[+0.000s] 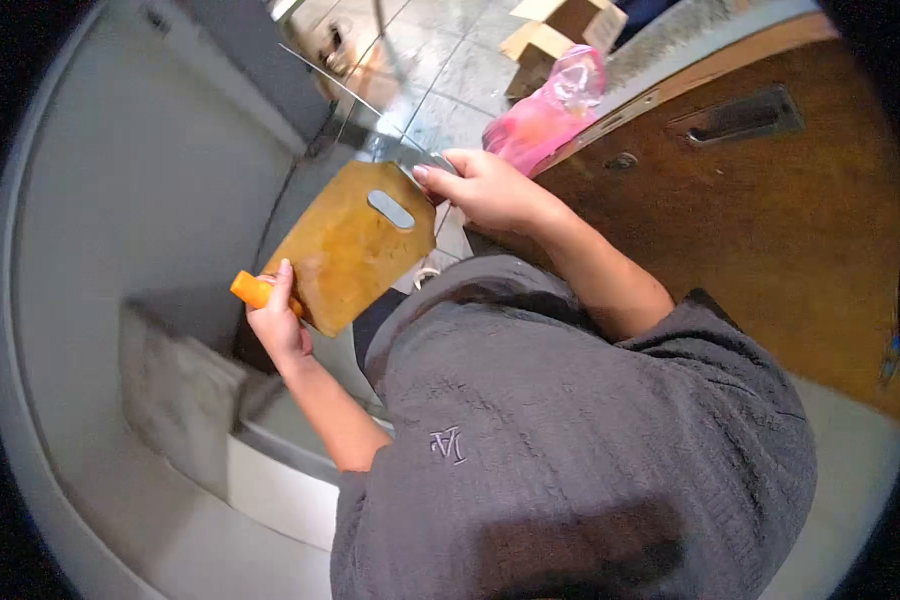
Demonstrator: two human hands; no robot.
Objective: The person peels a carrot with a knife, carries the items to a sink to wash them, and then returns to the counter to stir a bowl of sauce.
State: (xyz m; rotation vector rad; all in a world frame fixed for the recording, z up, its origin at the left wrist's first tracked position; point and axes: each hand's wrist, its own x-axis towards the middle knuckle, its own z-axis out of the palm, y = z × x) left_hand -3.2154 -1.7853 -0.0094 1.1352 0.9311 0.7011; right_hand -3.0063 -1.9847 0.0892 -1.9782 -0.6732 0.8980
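Observation:
A brown wooden cutting board (355,240) with a grey-rimmed slot near its upper end is held tilted in front of my body. My left hand (280,315) is closed at its lower left edge, thumb on the face, with an orange carrot-like stick (253,290) in the same grip. Close to the board's top corner, my right hand (485,188) pinches a metallic thing that looks like a knife (395,140). Its thin bright edge runs up and left, blurred against the floor, so its full shape is hard to make out.
Grey panels (120,180) rise on my left. To the right stands a brown wooden door (760,200) with a recessed metal handle. A pink plastic bag (540,125) and an open cardboard box (560,40) lie beyond on the tiles. What looks like a dog (345,45) is ahead.

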